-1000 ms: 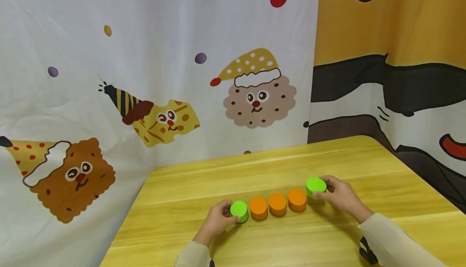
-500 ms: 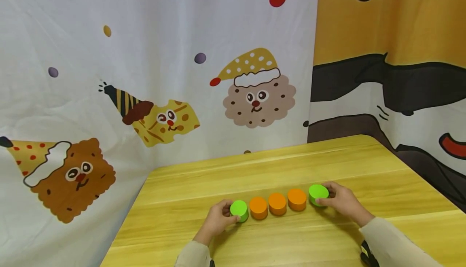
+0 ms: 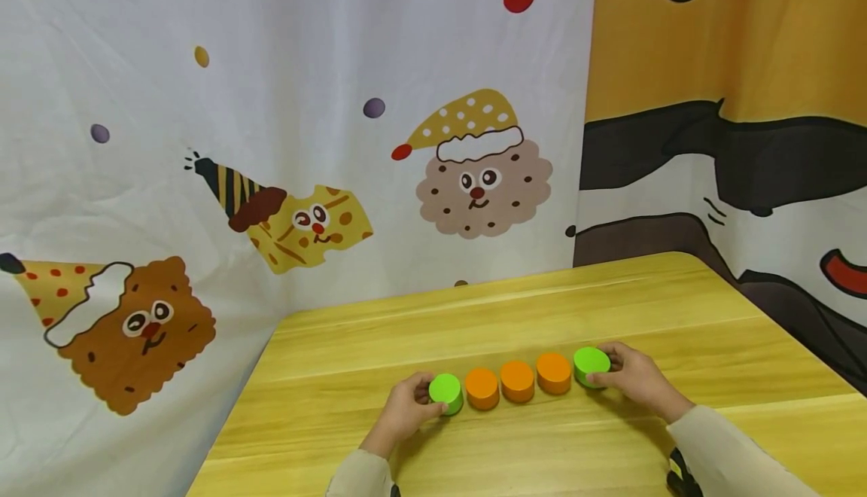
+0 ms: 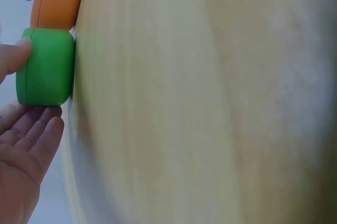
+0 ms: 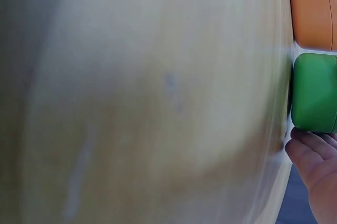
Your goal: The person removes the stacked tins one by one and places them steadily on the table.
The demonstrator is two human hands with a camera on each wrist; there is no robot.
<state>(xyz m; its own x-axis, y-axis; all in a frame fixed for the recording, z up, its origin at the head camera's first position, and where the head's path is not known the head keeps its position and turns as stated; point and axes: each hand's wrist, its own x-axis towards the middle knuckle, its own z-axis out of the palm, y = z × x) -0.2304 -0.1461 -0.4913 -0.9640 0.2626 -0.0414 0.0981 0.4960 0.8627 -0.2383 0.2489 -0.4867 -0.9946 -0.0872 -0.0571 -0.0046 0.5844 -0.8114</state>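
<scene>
Five short round blocks form a row on the wooden table (image 3: 325, 437). At its left end is a green block (image 3: 445, 393), which my left hand (image 3: 404, 407) holds between thumb and fingers. The left wrist view shows my thumb against this left green block (image 4: 47, 68) and the fingers at its side. Three orange blocks (image 3: 518, 381) stand in the middle. My right hand (image 3: 637, 376) grips the other green block (image 3: 591, 366) at the right end, beside the last orange one. In the right wrist view, fingers touch that right green block (image 5: 316, 92); the thumb is out of sight.
Behind the table hangs a white curtain (image 3: 284, 105) printed with cartoon biscuits and cheese. A brown, black and white patterned cloth (image 3: 745, 60) hangs at the right. The table's back edge meets the curtain, and its right edge slopes off towards me.
My right hand has brought its green block down and nearer to me, into line with the row's right end. My left hand and the orange blocks have stayed put.
</scene>
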